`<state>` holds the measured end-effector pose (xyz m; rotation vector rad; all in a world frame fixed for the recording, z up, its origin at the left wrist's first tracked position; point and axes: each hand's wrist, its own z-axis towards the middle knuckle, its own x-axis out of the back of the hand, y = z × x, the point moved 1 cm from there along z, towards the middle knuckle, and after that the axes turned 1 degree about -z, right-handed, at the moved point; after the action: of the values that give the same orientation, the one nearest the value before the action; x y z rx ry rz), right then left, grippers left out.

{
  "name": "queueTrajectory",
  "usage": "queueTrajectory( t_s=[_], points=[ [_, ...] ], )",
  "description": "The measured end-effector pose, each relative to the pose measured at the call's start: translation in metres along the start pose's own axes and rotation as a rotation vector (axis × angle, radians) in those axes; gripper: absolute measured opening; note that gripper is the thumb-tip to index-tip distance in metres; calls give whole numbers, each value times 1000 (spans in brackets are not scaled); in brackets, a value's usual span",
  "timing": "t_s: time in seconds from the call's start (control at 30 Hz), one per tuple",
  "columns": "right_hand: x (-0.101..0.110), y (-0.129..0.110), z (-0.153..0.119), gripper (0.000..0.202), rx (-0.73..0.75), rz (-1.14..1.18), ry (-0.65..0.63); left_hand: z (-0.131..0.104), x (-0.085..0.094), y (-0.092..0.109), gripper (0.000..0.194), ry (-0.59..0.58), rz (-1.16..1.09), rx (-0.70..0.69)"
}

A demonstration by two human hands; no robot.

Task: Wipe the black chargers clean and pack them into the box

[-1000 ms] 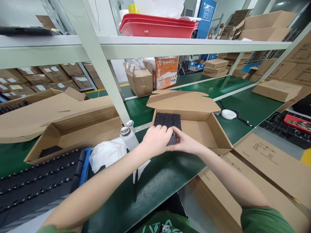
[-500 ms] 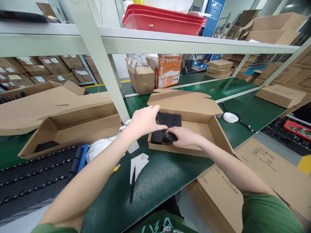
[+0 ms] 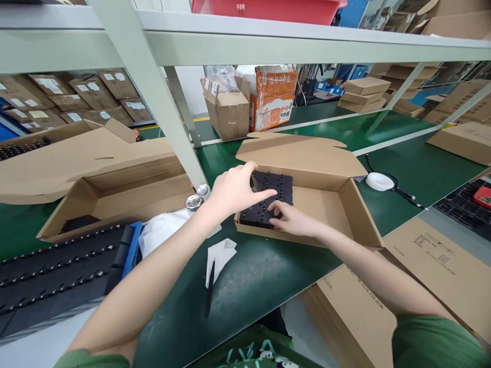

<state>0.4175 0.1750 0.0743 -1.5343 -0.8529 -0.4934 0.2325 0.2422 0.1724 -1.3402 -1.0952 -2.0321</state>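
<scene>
An open cardboard box (image 3: 318, 204) lies in front of me on the green table. Black trays (image 3: 282, 186) with rows of small shiny parts fill its left end. Over the left edge of these trays is my left hand (image 3: 236, 191), its thumb and fingers spread apart; I see nothing held in it. My right hand (image 3: 293, 220) is at the front of the trays, with bent fingers and a gap between thumb and forefinger. Its fingertips are at the black surface, and whether they touch it is hard to tell.
A second open box (image 3: 126, 199) and a long black tray (image 3: 61, 276) are at left. Two round metal containers (image 3: 194, 203) stand by the shelf post (image 3: 149, 87). Black tweezers (image 3: 209, 291) lie on white paper (image 3: 222, 254). A white disc (image 3: 379, 181) with a cable lies right.
The dark rounded piece under my right fingers no longer shows, and those fingers have opened. My left thumb points further out. The camera view has shifted slightly.
</scene>
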Motion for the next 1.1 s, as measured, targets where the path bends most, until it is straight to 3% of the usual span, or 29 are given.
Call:
queueTrajectory(
  t_s=[0.17,0.3,0.47,0.67,0.87,1.0,1.1],
  points=[
    [41,-14,-32,58,137,150,197,19,-28,27,57,-58,-104,-39],
    [53,-13,-35,54,118,164,366,32,-49,49,53,-100,-221,-67],
    [51,9,-34,55,59,140,326,33,-64,53,54,-153,-350,-82],
    [37,35,-47,22,-4,62,146,30,-52,24,58,-55,-434,12],
    [16,36,-35,22,-33,-43,86,26,-37,7,53,22,-499,101],
    [10,35,-25,27,-89,-59,86,25,-37,5,51,58,-533,170],
    [16,26,-34,24,-111,-63,99,26,-43,8,52,76,-556,223]
  ],
)
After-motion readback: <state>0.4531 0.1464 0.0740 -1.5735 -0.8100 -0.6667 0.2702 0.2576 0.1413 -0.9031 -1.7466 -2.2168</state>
